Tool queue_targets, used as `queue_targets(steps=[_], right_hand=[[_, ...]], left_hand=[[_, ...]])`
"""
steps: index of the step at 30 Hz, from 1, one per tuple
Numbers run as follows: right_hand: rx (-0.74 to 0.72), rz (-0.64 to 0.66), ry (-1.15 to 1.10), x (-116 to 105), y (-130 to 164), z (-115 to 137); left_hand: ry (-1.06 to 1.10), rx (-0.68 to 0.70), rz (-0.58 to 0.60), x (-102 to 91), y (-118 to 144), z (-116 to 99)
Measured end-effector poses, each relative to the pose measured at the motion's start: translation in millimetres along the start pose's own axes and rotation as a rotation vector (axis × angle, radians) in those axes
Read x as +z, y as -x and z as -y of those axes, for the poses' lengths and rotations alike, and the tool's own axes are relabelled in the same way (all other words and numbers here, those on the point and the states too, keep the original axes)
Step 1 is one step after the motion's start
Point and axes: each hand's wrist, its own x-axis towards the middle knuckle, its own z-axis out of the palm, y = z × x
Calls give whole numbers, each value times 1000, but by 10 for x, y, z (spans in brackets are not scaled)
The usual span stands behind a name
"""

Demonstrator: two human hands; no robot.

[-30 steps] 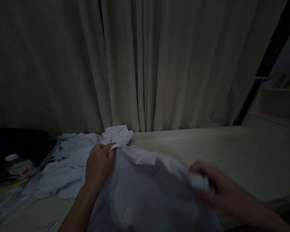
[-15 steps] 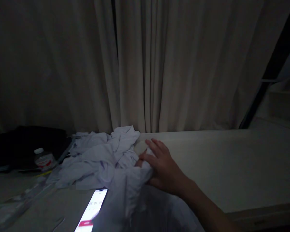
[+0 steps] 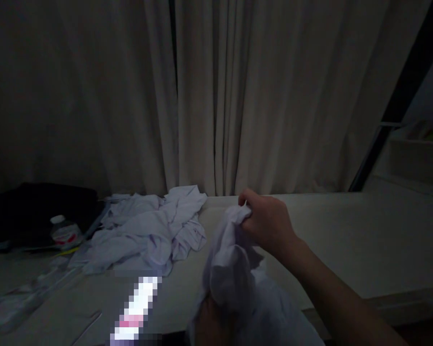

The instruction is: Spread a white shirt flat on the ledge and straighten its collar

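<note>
White garment, held in both hands over pale table.
Right hand (image 3: 267,223) pinched shut on white garment (image 3: 231,262); left hand (image 3: 211,322), mostly covered, grip unclear. Crumpled cloth pile (image 3: 147,230) lay near.

- This looks like a dim room in a home, most likely a bedroom or a laundry corner.
- Long pale curtains (image 3: 216,96) hang in full folds behind the whole scene and reach down to the surface.
- A wide, light desk (image 3: 346,240) runs along the curtains; crumpled white clothes (image 3: 147,230) lie heaped on it.
- A small plastic bottle (image 3: 63,233) with a white cap lies at the left, beside a dark bag or bundle (image 3: 32,211).
- A lit phone (image 3: 137,307) lies on the near edge.
- At the far right a dark slanted frame (image 3: 400,96) and pale shelf-like steps (image 3: 414,154) show, too dim to identify further.
</note>
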Motion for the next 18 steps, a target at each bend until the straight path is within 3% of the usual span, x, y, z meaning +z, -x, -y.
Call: queue_targets(steps=[2, 4, 7, 10, 14, 18], right_hand=[[39, 7, 44, -173, 38, -117], [111, -12, 76, -374, 83, -327], [226, -69, 54, -678, 150, -662], [302, -157, -31, -895, 205, -936], [422, -260, -151, -949, 281, -1312], [470, -113, -187, -777, 409, -1701]], left_hand=[[-11, 39, -145, -177, -221, -18], [-44, 118, -343, -521, -466, -137], [-96, 223, -588, -1120, -712, -517], [-140, 436, -673, -1558, -763, -985], [104, 583, -807, -1868, -688, -1432], [172, 645, -929, -2065, -595, -1705]])
